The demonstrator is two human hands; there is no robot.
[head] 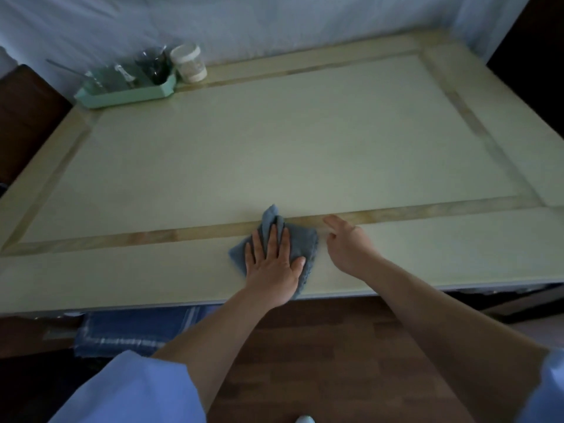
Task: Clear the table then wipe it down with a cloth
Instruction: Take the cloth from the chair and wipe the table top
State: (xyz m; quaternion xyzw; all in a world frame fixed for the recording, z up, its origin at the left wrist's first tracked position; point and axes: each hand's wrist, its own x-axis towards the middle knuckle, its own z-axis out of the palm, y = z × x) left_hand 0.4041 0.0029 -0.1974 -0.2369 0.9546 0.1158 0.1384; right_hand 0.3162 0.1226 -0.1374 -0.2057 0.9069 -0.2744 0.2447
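table [274, 148]: broad rectangle, smooth pale cream top with a slight sheen, framed by a thin tan strip [122, 238] set in parallel to the edges.
cloth [300, 242]: soft blue fabric, crumpled and folded, lying on the near border of the table across the tan strip; one bunched corner sticks up toward the far side, and its near right edge looks scalloped.
left hand [271, 261]: laid flat on the cloth, palm down, fingers straight and slightly spread, thumb out to the right; pressing, not gripping.
right hand [348, 245]: just beside the cloth on its right, holding nothing; forefinger stretched toward the tan strip, the other fingers loosely bent. contact with the tabletop cannot be told.
tray [122, 97]: mint green, oblong with clipped corners, at the far left corner of the table; clear glass pieces inside, blurred.
jar [189, 64]: round, pale, with a white lid, touching the tray's right end.
sleeves [137, 392]: light blue, loose, ending above the elbows.
floor [320, 346]: brown wood planks.
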